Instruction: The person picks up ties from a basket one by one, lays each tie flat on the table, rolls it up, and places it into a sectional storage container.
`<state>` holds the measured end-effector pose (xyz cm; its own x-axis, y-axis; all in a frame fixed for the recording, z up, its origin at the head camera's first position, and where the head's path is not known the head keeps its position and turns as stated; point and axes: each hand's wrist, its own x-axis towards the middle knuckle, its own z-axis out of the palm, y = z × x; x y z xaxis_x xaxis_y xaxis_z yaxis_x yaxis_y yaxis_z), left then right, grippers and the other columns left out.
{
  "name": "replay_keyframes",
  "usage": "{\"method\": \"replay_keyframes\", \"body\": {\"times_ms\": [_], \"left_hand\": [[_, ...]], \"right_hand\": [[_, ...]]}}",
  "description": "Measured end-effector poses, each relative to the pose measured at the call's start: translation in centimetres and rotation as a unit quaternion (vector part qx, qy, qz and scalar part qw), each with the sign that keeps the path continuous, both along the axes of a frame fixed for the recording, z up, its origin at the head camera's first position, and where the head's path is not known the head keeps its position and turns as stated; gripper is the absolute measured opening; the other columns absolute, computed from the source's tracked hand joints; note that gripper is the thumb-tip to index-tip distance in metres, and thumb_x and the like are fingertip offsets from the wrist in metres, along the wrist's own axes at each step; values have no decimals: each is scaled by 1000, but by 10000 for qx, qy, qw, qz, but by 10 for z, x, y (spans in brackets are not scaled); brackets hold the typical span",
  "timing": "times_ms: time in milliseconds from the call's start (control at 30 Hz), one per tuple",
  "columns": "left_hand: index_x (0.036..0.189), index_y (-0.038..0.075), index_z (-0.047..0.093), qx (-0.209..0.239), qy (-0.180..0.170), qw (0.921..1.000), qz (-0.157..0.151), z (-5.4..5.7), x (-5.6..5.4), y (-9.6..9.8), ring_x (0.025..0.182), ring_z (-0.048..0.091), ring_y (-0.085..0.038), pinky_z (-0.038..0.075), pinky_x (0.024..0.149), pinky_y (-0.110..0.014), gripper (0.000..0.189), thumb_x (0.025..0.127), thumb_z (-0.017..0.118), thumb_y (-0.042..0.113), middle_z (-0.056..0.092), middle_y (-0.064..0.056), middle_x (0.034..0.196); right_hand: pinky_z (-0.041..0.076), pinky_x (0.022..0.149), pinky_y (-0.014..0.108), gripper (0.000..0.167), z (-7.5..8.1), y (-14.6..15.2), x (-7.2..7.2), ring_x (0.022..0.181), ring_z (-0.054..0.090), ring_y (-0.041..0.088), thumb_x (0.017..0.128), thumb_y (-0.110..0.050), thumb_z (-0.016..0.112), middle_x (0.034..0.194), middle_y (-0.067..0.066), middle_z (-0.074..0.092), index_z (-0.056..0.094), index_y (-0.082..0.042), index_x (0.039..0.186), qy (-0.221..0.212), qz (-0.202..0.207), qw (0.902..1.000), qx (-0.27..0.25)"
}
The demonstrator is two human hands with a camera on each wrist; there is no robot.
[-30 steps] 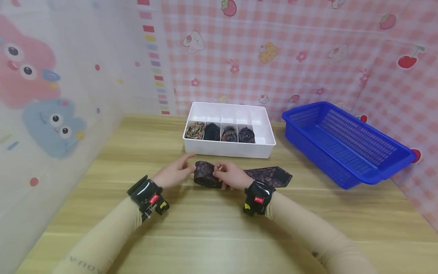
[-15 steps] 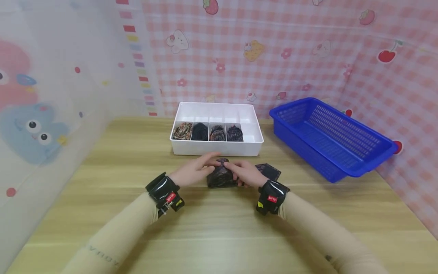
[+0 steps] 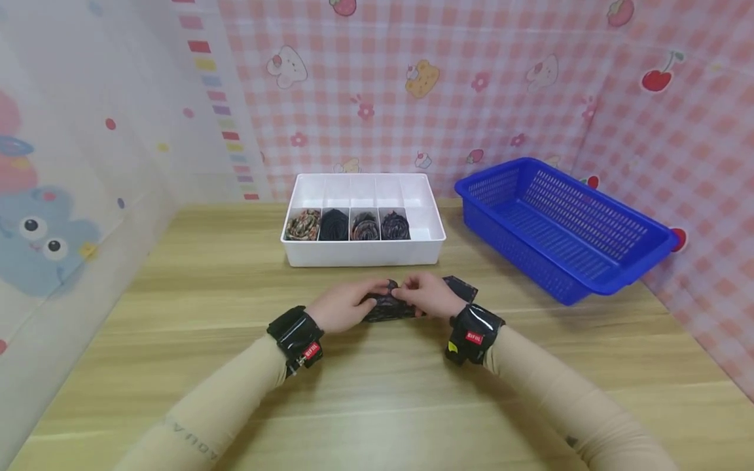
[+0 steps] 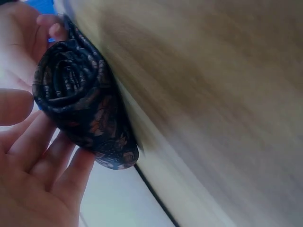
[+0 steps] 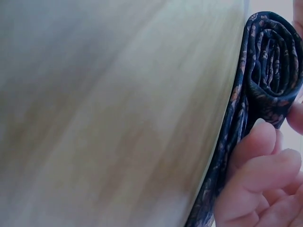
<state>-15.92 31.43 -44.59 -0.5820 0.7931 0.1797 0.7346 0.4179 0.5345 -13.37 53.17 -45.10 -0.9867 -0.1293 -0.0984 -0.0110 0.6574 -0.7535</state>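
A dark, flower-patterned necktie [image 3: 390,312] is partly rolled up on the table, between my two hands. My left hand [image 3: 340,306] holds the roll from the left, its fingers along the far side and the thumb near the coil in the left wrist view [image 4: 35,165]. From the right, my right hand [image 3: 432,296] grips the roll with curled fingers. The coiled edge of the necktie [image 5: 274,61] shows in the right wrist view, with a flat layer running beneath it. Past the right hand lies the necktie's flat end [image 3: 461,287]. My hands hide part of the roll in the head view.
Behind the hands stands a white divided box [image 3: 362,254]. Rolled neckties [image 3: 334,225] fill several of its front compartments; the rightmost section holds none. A blue plastic basket [image 3: 512,237] sits at the right on the wooden table [image 3: 377,405]. Patterned cloth [image 3: 353,85] hangs behind.
The roll has moved right along the necktie, and less of the flat end shows. My left hand has closed in on the roll from the left. The head view has shifted somewhat.
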Motion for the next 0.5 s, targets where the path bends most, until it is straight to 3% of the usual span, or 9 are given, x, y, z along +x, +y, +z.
{"method": "replay_keyframes", "body": {"times_ms": [133, 233, 367, 500], "left_hand": [[139, 1, 47, 414, -463, 9980, -68, 0, -7, -11, 122, 54, -30, 39, 103, -45, 41, 98, 49, 9, 62, -13, 126], [135, -2, 50, 702, -654, 9946, 386, 0, -13, -26, 113, 58, -32, 44, 98, -45, 38, 98, 50, 10, 64, -18, 119], [132, -4, 51, 549, -791, 9882, 1193, -1, -14, -47, 84, 64, -25, 52, 75, -40, 39, 98, 52, 14, 67, -16, 100], [135, -4, 48, 313, -1135, 9840, 1335, -5, -14, -62, 64, 61, -18, 51, 59, -33, 45, 97, 54, 19, 68, -10, 86]], "right_hand": [[38, 40, 25, 18, 0, -7, -3, 48, 50, 13, 92, -24, 65, 65, 1, 53, 58, -7, 88, 44, -2, 9999, -120], [38, 39, 24, 17, -2, -13, -4, 50, 50, 13, 92, -22, 65, 72, 1, 56, 58, -7, 95, 19, -36, 9996, -264], [37, 38, 24, 15, -4, -23, -5, 49, 52, 13, 92, -19, 65, 79, 3, 61, 58, -7, 96, 26, -88, 9993, -376], [35, 38, 24, 14, -4, -38, -4, 48, 54, 13, 92, -19, 65, 77, 4, 61, 58, -7, 92, -58, 30, 9988, -489]]}}
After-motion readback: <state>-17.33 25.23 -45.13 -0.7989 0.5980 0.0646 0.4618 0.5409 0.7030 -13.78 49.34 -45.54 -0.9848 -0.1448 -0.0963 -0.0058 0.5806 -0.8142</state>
